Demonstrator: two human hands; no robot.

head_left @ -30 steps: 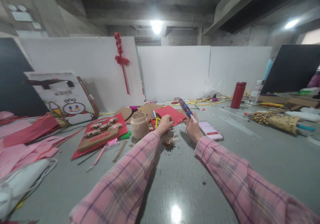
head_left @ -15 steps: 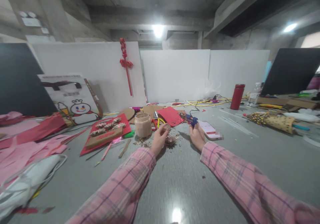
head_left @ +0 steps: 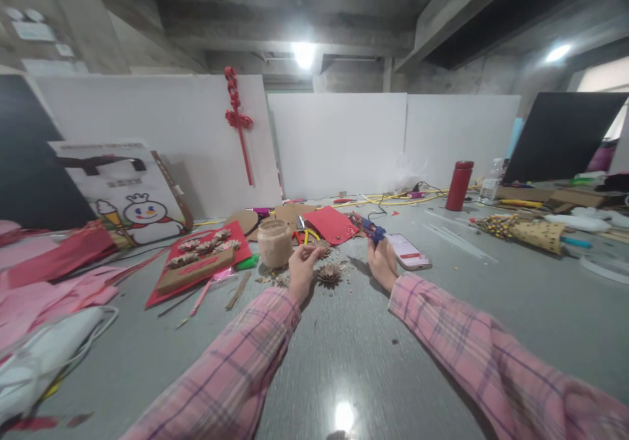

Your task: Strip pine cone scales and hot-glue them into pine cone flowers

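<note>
Left hand: near the center of the frame, thumb and fingertips of the left hand (head_left: 301, 271) pinching the edge of a brown paper flower (head_left: 322, 248).
Held flower: just beyond those fingertips, thin layered petals, held above the gray tabletop (head_left: 339, 361).
Second flower: a loose rosette (head_left: 329, 274) of pointed brown petals, lying just below the held one, crumbs scattered about it.
Right hand: right of center, fingers of the right hand (head_left: 382, 264) wrapped round a blue glue gun (head_left: 374, 232), its patterned barrel tilted toward the upper left.
Red sheet: a smooth red sheet (head_left: 330, 224), center, its right part shiny and speckled.
Jar: a squat, wide-mouthed, beige jar (head_left: 274, 246), left of center; its contents cannot be made out.
Red backing: left of center, a red card (head_left: 242, 236) bearing several brown blossoms (head_left: 187, 258) and a flat brown block (head_left: 196, 272).
Cone: at right, a tan dotted wrap (head_left: 540, 236) lying on its side, yellow and dark bead-like tips crowding its left mouth.
Bottles: upper right, a cylindrical red flask (head_left: 459, 188) beside a clear plastic bottle (head_left: 490, 183), both upright.
Phone: a flat phone (head_left: 407, 253) just right of the right hand, screen lit.
</note>
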